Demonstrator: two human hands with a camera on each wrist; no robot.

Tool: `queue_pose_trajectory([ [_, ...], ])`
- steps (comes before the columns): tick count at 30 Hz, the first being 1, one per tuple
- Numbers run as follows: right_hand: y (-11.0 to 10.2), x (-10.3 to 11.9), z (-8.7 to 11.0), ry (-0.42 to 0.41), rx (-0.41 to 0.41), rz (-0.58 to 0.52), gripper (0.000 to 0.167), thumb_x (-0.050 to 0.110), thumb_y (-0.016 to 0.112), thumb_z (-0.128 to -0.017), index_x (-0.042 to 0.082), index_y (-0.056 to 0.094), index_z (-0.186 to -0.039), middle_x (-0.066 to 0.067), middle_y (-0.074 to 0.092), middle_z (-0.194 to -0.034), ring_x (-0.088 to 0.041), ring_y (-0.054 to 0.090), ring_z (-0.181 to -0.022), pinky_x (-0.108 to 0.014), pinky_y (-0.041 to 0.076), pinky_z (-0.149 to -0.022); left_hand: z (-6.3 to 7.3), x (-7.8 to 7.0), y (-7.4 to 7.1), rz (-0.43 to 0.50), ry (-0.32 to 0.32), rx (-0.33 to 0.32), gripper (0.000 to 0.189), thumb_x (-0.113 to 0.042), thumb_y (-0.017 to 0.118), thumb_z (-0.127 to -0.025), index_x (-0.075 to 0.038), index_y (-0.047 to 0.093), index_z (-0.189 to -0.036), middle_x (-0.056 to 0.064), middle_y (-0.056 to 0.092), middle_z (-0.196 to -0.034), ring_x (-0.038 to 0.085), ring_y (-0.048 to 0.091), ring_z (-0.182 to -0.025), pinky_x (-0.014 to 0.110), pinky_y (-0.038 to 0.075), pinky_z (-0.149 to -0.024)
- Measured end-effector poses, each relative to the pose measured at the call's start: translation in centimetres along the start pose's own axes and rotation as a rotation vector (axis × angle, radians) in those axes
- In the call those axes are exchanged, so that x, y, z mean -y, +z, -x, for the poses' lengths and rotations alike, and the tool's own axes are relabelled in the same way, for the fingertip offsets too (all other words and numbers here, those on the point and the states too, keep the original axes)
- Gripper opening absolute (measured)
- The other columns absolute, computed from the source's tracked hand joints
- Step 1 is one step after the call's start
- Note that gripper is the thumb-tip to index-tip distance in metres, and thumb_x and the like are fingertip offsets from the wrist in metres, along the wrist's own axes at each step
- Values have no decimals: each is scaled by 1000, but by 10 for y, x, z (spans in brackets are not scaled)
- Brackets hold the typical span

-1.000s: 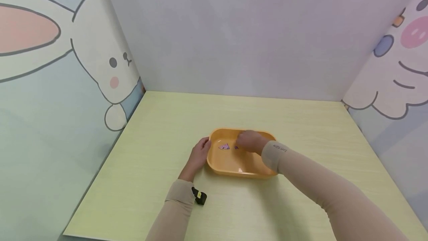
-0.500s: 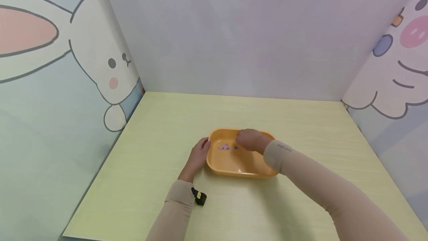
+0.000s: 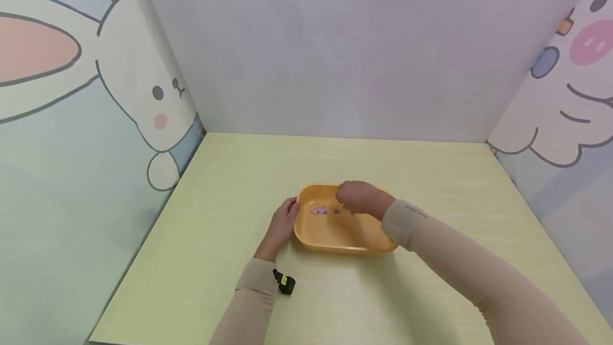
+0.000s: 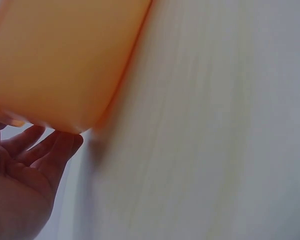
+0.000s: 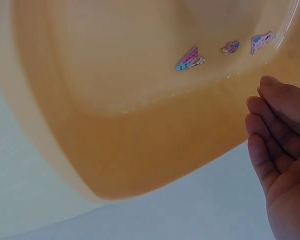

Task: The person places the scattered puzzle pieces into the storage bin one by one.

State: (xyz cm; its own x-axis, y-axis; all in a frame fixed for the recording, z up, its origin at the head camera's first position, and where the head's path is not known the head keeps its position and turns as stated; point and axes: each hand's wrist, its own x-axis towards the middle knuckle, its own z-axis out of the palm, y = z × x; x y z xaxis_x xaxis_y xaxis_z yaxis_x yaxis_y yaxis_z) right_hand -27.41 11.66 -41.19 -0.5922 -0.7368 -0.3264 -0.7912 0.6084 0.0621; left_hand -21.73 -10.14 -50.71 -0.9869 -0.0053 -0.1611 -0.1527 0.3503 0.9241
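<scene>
An orange plastic tub (image 3: 330, 230) stands on the table, its open top up. My left hand (image 3: 283, 221) holds the tub's left end; in the left wrist view its fingers (image 4: 62, 145) touch the outer wall near the rim. Over the tub's far side is my right hand (image 3: 360, 197), its fingers (image 5: 260, 150) loosely curled and nothing visible between them and the thumb. Small flat printed pieces lie on the tub floor: a pink one (image 3: 319, 210), a tiny purple one (image 5: 231, 47), and a pink-and-blue one (image 5: 191, 60), which the right hand hides in the head view.
The pale yellow-green table (image 3: 230, 185) surrounds the tub. A plain wall (image 3: 325, 52) rises behind it, with cartoon-printed walls at left and right. A small black device (image 3: 285, 282) is strapped at the left wrist.
My right hand has risen slightly toward the tub's far rim. The left hand keeps its place at the tub's left end, and the pieces lie as before.
</scene>
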Motion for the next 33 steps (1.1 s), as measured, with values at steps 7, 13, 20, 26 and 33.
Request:
queue_pose_trajectory([
  [7,-7,-4,10,29,-63,-92,4,9,71,-89,5,71,-91,-4,63,-88,-22,61,-85,-32,53,-76,3,0,0,4,35,4,45,-35,41,-106,-6,50,-140,12,55,-135,28,52,-121,46,41,-102],
  [13,-10,-9,18,-22,-136,-77,5,10,72,-88,5,71,-88,-3,63,-83,-21,62,-81,-31,54,-74,4,-1,0,4,23,-1,46,-35,41,-105,-6,50,-140,12,55,-135,28,52,-122,45,41,-102],
  [20,-15,-12,31,-27,-172,-149,5,6,71,-88,6,70,-84,0,58,-78,-17,57,-74,-29,52,-69,5,-6,1,-12,10,-10,46,-34,41,-106,-5,50,-140,14,54,-136,29,51,-123,46,40,-103],
  [26,-19,-12,42,-34,-222,-185,4,5,71,-88,4,70,-84,1,57,-77,-16,56,-72,-30,51,-68,4,-4,1,-23,26,-15,45,-33,40,-106,-4,51,-139,14,55,-135,30,52,-121,47,41,-102],
  [33,-20,-14,56,-14,-237,-231,3,5,70,-89,4,70,-86,0,58,-80,-16,55,-74,-31,51,-69,2,-1,1,-14,15,-13,46,-35,41,-105,-6,51,-139,13,55,-135,29,52,-121,46,40,-102],
])
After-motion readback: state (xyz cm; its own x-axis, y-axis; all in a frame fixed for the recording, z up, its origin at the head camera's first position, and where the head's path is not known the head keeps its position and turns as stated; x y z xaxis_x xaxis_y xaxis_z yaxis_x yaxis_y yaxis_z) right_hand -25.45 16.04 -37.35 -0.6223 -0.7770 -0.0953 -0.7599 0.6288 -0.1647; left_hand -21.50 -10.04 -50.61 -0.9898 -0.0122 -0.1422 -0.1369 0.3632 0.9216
